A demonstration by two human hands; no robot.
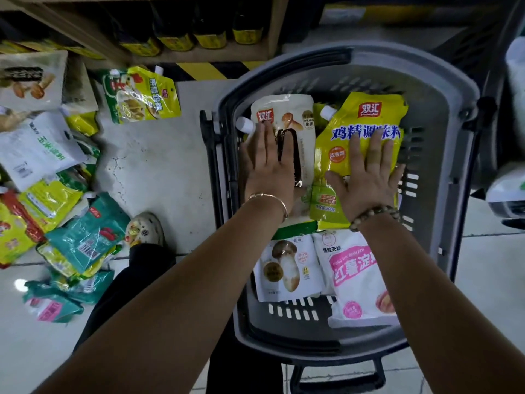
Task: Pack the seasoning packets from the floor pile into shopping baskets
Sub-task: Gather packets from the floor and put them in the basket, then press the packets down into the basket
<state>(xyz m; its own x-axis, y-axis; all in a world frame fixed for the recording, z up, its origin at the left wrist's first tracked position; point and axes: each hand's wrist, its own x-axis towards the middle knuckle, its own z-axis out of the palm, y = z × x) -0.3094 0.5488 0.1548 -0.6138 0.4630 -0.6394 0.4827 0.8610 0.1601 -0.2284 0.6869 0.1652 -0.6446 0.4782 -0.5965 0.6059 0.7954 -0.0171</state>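
A wooden shelf unit (270, 29) stands along the far edge. Its lowest board carries a row of dark bottles (210, 35) with yellow labels. Beneath that board a black-and-yellow hazard stripe (204, 71) runs at floor level. The floor (159, 155) is pale tile, with a cracked, rougher patch near the shelf base. A light-coloured shoe (145, 228) rests on the tile, with a dark trouser leg (136, 274) above it. At the right edge sit white and green objects (508, 194), too blurred to identify.

Grey basket (454, 89): inside, a yellow packet (341, 155) with blue lettering and a white-and-pink packet (355, 268); left of it, teal and yellow packets (56, 211); beyond it, black-and-yellow striped tape (204, 70)
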